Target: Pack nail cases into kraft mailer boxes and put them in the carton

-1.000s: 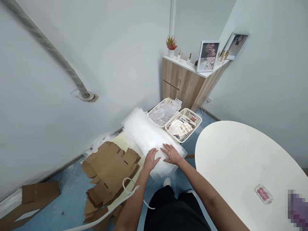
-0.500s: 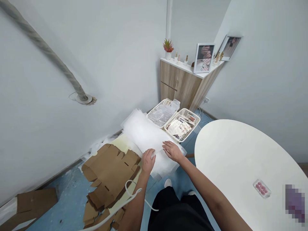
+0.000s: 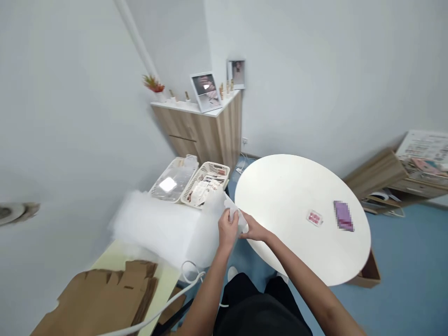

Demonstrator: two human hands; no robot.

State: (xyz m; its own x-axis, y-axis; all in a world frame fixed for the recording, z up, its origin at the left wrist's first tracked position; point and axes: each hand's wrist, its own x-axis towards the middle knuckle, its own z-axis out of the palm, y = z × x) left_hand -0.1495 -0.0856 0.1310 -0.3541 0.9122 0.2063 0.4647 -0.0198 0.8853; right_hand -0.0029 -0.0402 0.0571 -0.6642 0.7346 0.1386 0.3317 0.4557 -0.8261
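Between my two hands is a thin white packing sheet (image 3: 230, 203), raised at the right end of the pile of translucent white packing sheets (image 3: 164, 226). My left hand (image 3: 228, 229) is closed, fingers curled and pinching the sheet near its edge. From the other side my right hand (image 3: 255, 229) grips it, the fingers partly hidden behind the sheet. Whether it is foam or bubble wrap I cannot tell. Flattened brown cardboard boxes (image 3: 101, 298) lie stacked left of the pile on a pale yellow table (image 3: 163, 284).
Two cream baskets, one of clear plastic cases (image 3: 177, 179), one of printed cards (image 3: 206, 186), stand behind the pile. At right, a round white table (image 3: 280, 196) bears a small clear box of pink pieces (image 3: 314, 218) and a blurred purple item (image 3: 343, 215). A white cable (image 3: 175, 296) crosses in front.
My view has turned right toward the round table. My hands, earlier resting on the pile with the right hand spread flat, now hold a sheet up between them.
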